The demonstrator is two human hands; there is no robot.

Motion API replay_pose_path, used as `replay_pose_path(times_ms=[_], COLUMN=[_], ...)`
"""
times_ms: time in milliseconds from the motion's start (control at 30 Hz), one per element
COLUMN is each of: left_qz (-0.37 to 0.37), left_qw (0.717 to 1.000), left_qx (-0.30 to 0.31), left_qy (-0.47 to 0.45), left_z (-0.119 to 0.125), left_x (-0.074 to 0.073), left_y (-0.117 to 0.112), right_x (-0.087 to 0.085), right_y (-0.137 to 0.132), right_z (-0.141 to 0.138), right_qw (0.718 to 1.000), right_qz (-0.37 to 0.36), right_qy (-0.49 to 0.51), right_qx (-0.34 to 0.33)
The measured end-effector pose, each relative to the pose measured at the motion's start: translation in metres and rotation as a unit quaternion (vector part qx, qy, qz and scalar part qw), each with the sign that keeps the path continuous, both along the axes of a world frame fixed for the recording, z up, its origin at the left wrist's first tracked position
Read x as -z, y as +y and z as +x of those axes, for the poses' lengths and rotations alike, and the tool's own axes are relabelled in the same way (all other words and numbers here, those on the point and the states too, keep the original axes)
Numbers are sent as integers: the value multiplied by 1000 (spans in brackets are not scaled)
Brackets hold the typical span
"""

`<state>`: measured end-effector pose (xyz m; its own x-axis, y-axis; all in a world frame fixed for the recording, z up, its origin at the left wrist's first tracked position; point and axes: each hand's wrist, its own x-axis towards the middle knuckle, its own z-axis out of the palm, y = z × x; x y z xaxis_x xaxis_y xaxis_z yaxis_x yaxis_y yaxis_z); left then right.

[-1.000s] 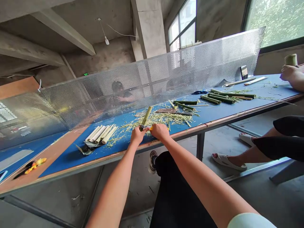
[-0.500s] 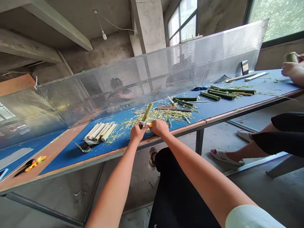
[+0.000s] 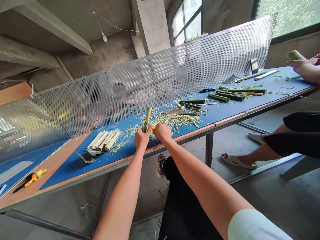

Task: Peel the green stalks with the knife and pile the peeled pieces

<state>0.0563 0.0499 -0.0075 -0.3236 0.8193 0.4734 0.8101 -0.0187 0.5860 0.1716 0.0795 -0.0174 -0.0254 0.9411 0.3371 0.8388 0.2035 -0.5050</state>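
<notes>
A blue workbench [image 3: 65, 169] carries pale bamboo sticks [image 3: 103, 140] (peeled) and loose shavings [image 3: 172, 120].

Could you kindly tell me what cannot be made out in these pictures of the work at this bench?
Head view:
- The yellow-handled tool: the right hand covers its working end.
- The green bamboo piece: the left hand hides its lower end.
- The person beyond the perforated metal screen: the mesh obscures them.
- The co-worker's hand: the right edge cuts off the arm.
</notes>
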Motion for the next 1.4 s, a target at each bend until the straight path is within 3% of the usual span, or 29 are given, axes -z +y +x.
replay_pose_path(times_ms=[300, 533, 733, 933, 1167, 1400], left_qz=[-2, 25, 32, -8, -27, -22], left_qw=[999, 998, 993, 994, 999, 998], left_qx=[-32, 55, 117, 105, -9, 20], left_qy=[-14, -19, -7, -2, 46, 62], left_z=[1, -11, -17, -14, 0, 2], left_x=[1, 5, 9, 5, 3, 4], left_y=[1, -2, -5, -3, -1, -7], right_x=[-3, 2, 2, 3, -2, -2], right_y=[2, 0, 0, 0, 0, 2], right_z=[-6, -2, 1, 2, -1, 8], right_qw=[999, 995, 993, 996, 1000, 998], right_qz=[-11, 30, 22, 8, -10, -6], right_qy=[47, -47, -76, -70, 5, -24], right_qx=[17, -85, -92, -58, 0, -62])
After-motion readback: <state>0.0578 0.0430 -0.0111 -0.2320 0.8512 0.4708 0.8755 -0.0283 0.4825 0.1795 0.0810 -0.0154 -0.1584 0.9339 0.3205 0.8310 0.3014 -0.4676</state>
